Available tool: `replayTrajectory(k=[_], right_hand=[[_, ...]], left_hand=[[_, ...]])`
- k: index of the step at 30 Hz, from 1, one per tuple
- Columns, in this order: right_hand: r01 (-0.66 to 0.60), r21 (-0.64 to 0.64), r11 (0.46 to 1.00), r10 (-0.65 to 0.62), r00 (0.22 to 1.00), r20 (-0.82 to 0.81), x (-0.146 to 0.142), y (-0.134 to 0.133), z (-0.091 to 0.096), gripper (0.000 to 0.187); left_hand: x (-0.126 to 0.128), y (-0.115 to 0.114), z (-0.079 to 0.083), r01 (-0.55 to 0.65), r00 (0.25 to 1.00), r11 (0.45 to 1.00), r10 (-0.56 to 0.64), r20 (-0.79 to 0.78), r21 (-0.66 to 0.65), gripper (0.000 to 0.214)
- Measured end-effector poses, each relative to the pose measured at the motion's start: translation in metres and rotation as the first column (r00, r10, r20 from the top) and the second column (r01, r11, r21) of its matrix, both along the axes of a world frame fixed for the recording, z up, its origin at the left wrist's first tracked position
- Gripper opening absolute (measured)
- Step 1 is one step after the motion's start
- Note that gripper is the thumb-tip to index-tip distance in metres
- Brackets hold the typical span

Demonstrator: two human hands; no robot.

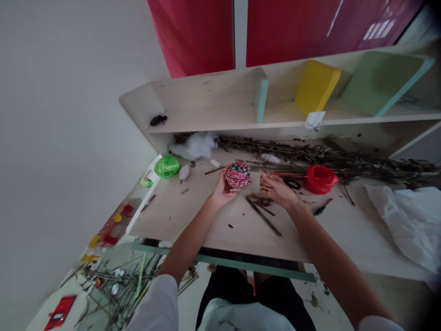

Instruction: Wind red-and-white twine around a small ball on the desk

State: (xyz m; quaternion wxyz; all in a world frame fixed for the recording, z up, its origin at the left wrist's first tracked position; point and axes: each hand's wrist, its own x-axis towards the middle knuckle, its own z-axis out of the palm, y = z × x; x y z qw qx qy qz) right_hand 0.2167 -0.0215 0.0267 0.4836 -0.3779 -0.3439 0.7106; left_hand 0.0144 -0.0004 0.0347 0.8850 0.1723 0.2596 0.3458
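Observation:
In my left hand (223, 188) rests a ball of red, white and dark green yarn (238, 174), held above the desk. My right hand (275, 187) is closed in a pinch a little to the right of the ball. From its fingers a thin red strand (287, 174) runs to a roll of red plastic twine (320, 179) on the desk. The exact grip at the fingertips is too small to make out. Black-handled scissors (292, 184) lie partly hidden just behind my right hand. Broken dry twigs (263, 216) lie below the hands.
A green twine roll (167, 166) and a small whitish bundle (184, 173) are at left. Dry stalks (285, 153) and white stuffing (196, 146) line the back. A plastic bag (409, 220) is at right. The shelf (206, 120) overhangs the desk; sticks (117, 289) litter the floor.

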Motion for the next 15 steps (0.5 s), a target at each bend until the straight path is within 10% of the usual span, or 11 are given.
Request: replayTrajectory(k=[15], right_hand=[[-0.017, 0.012, 1.000, 0.017, 1.000, 0.013, -0.0003, 0.0003, -0.0024, 0.046]], left_hand=[[-0.0030, 0.0022, -0.0012, -0.135, 0.989, 0.988, 0.139, 0.059, -0.077, 0.060]])
